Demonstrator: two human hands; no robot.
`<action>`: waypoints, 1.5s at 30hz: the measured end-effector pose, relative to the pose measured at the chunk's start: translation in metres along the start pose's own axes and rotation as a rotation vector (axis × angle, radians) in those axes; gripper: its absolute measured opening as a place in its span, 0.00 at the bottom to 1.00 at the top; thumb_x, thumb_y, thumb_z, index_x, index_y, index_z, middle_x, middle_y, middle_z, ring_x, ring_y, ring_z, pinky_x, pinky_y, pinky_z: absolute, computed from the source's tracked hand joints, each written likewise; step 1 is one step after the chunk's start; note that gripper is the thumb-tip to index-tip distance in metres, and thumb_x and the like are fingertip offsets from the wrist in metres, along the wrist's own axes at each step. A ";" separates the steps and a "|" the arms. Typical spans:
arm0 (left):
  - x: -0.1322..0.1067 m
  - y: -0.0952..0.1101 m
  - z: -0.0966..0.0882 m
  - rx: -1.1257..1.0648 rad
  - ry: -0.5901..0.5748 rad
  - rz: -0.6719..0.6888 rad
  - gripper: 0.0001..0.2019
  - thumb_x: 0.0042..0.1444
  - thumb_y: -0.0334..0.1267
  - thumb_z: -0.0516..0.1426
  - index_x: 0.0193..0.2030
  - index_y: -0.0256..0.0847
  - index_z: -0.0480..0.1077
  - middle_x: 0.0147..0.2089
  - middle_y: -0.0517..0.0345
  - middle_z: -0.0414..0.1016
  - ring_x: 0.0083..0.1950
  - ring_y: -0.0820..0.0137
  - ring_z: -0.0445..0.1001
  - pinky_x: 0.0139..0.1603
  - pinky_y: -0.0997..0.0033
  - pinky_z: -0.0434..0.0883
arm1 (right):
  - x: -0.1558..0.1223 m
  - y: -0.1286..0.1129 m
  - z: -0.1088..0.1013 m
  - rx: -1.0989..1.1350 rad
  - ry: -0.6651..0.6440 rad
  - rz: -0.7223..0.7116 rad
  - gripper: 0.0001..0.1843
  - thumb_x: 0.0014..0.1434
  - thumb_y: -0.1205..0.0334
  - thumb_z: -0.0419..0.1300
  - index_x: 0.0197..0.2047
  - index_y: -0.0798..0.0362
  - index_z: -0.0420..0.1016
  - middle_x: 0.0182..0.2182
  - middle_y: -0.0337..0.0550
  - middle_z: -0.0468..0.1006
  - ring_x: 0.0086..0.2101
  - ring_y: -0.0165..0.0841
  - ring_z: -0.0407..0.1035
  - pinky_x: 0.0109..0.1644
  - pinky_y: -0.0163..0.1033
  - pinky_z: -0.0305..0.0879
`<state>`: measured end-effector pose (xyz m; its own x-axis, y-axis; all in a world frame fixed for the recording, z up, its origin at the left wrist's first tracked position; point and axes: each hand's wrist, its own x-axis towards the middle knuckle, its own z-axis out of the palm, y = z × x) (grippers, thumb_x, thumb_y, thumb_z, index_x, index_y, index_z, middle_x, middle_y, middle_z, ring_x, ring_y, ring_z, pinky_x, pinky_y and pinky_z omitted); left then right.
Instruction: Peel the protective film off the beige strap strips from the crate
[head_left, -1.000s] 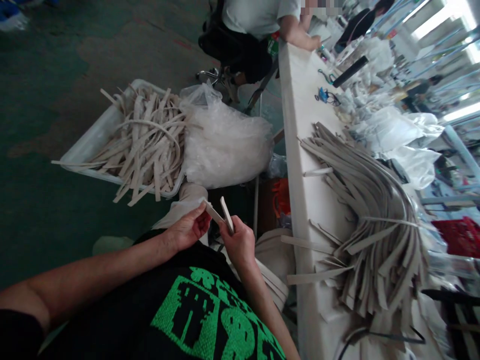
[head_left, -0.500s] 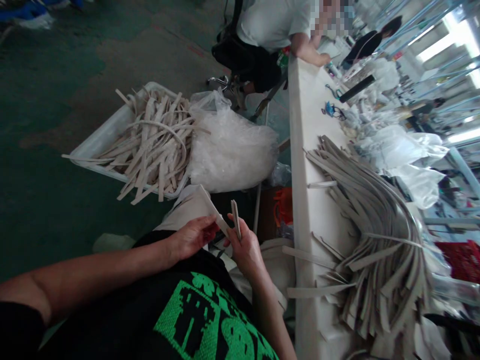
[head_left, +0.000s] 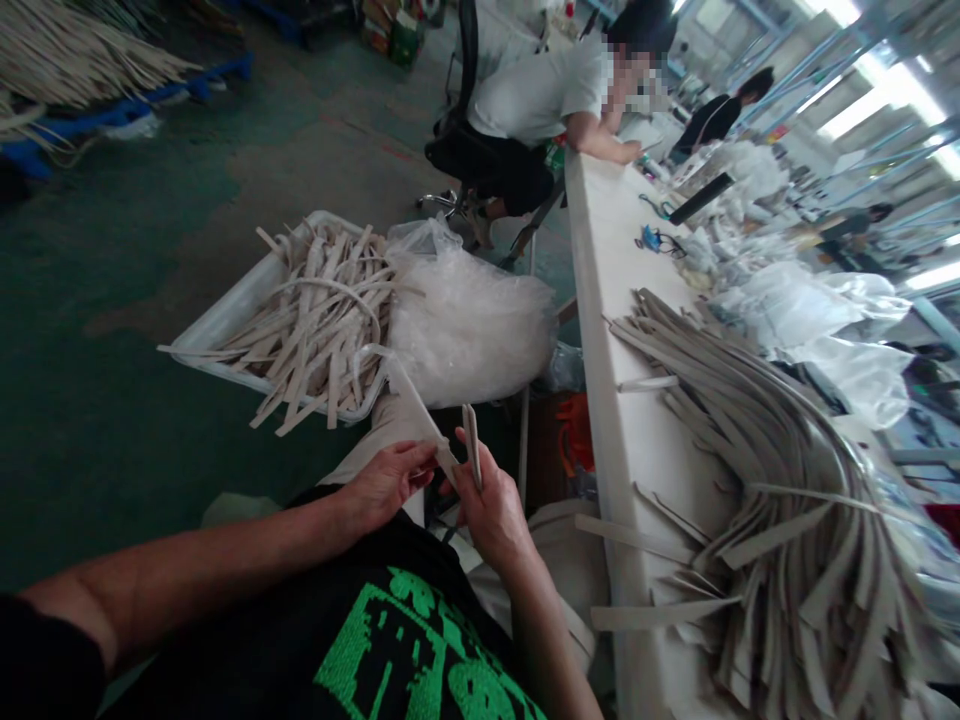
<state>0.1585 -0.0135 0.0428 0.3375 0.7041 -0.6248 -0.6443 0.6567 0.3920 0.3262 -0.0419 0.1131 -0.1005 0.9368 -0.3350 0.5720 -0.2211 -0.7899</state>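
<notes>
My left hand and my right hand are closed over my lap. The left pinches a thin pale backing strip that runs up and away from a narrow beige strip. My right hand holds that beige strip upright. To the left of my knees, a white tray on the floor holds several loose pale strips. Several grey-beige strips lie in a large curved pile on the white table at my right.
A crumpled clear plastic bag sits beside the tray. A person in a white shirt sits at the table's far end, with another person beyond. Plastic bags and tools lie along the table's far side. More strips are piled at the top left.
The backing strip in my left hand has been drawn further out from the beige strip. The view has tilted up, so more of the room shows.
</notes>
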 end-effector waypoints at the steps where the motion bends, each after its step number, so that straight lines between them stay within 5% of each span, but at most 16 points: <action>1: 0.002 0.002 -0.002 -0.016 0.050 0.037 0.19 0.34 0.41 0.79 0.32 0.38 0.80 0.36 0.57 0.82 0.40 0.70 0.77 0.40 0.73 0.69 | -0.001 0.001 -0.001 0.008 -0.024 0.003 0.29 0.70 0.55 0.50 0.71 0.51 0.62 0.30 0.38 0.79 0.19 0.29 0.66 0.26 0.33 0.63; 4: 0.004 0.004 -0.005 -0.018 0.117 0.058 0.22 0.30 0.42 0.79 0.33 0.38 0.80 0.36 0.58 0.81 0.39 0.71 0.76 0.39 0.73 0.67 | -0.003 0.006 -0.004 -0.082 -0.022 -0.046 0.28 0.69 0.56 0.50 0.70 0.51 0.64 0.28 0.38 0.79 0.22 0.32 0.69 0.29 0.34 0.63; 8: 0.002 -0.009 -0.001 0.074 -0.004 -0.049 0.23 0.34 0.47 0.78 0.32 0.36 0.80 0.34 0.55 0.80 0.38 0.68 0.75 0.41 0.70 0.67 | 0.006 0.008 0.003 -0.187 0.059 -0.101 0.26 0.68 0.57 0.50 0.67 0.51 0.69 0.31 0.43 0.81 0.29 0.36 0.75 0.34 0.36 0.65; 14: 0.007 0.005 -0.004 0.019 0.101 0.082 0.26 0.26 0.46 0.80 0.32 0.39 0.80 0.38 0.56 0.81 0.41 0.69 0.74 0.41 0.71 0.66 | 0.000 0.014 -0.001 -0.081 -0.064 -0.109 0.28 0.72 0.53 0.47 0.72 0.48 0.60 0.30 0.38 0.80 0.24 0.33 0.72 0.29 0.35 0.63; 20: -0.002 -0.005 0.007 0.139 -0.054 -0.021 0.22 0.33 0.49 0.78 0.30 0.37 0.80 0.33 0.55 0.79 0.38 0.67 0.73 0.43 0.67 0.66 | 0.004 0.011 0.002 -0.148 0.047 -0.125 0.28 0.69 0.58 0.48 0.69 0.52 0.65 0.34 0.44 0.83 0.32 0.37 0.77 0.36 0.37 0.66; 25: 0.000 0.005 0.005 0.110 0.053 0.084 0.22 0.32 0.43 0.79 0.34 0.39 0.80 0.38 0.55 0.81 0.43 0.66 0.75 0.43 0.69 0.65 | -0.007 0.005 -0.004 -0.109 -0.047 -0.110 0.27 0.71 0.57 0.49 0.71 0.50 0.62 0.30 0.38 0.81 0.26 0.33 0.73 0.31 0.34 0.63; 30: -0.004 -0.004 0.011 0.160 -0.067 -0.035 0.20 0.36 0.45 0.77 0.31 0.36 0.80 0.35 0.54 0.80 0.39 0.66 0.75 0.44 0.66 0.67 | -0.005 -0.001 -0.002 -0.163 0.045 -0.063 0.27 0.69 0.60 0.50 0.69 0.53 0.65 0.30 0.41 0.82 0.26 0.33 0.73 0.31 0.34 0.63; 36: -0.004 0.006 0.013 0.155 0.026 0.050 0.19 0.35 0.41 0.78 0.33 0.38 0.81 0.37 0.55 0.82 0.41 0.67 0.76 0.41 0.70 0.67 | -0.013 0.007 -0.006 -0.071 -0.034 -0.039 0.27 0.70 0.59 0.51 0.71 0.48 0.62 0.29 0.35 0.80 0.20 0.29 0.68 0.28 0.32 0.62; 41: -0.012 0.006 0.021 0.292 -0.078 -0.027 0.19 0.36 0.46 0.76 0.32 0.37 0.81 0.37 0.53 0.82 0.41 0.65 0.76 0.41 0.69 0.71 | -0.009 0.000 -0.003 -0.107 0.057 -0.044 0.23 0.70 0.60 0.52 0.67 0.50 0.68 0.27 0.37 0.80 0.25 0.31 0.71 0.30 0.33 0.63; 45: -0.015 0.001 -0.002 0.408 0.007 -0.016 0.18 0.35 0.43 0.76 0.34 0.39 0.82 0.40 0.52 0.83 0.42 0.63 0.77 0.40 0.71 0.75 | -0.022 -0.013 -0.003 -0.102 0.056 -0.055 0.26 0.70 0.58 0.56 0.69 0.47 0.65 0.31 0.38 0.84 0.31 0.35 0.78 0.34 0.34 0.69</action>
<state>0.1513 -0.0240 0.0508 0.3393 0.6920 -0.6372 -0.3134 0.7219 0.6170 0.3233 -0.0590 0.1320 -0.0902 0.9609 -0.2616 0.6473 -0.1430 -0.7487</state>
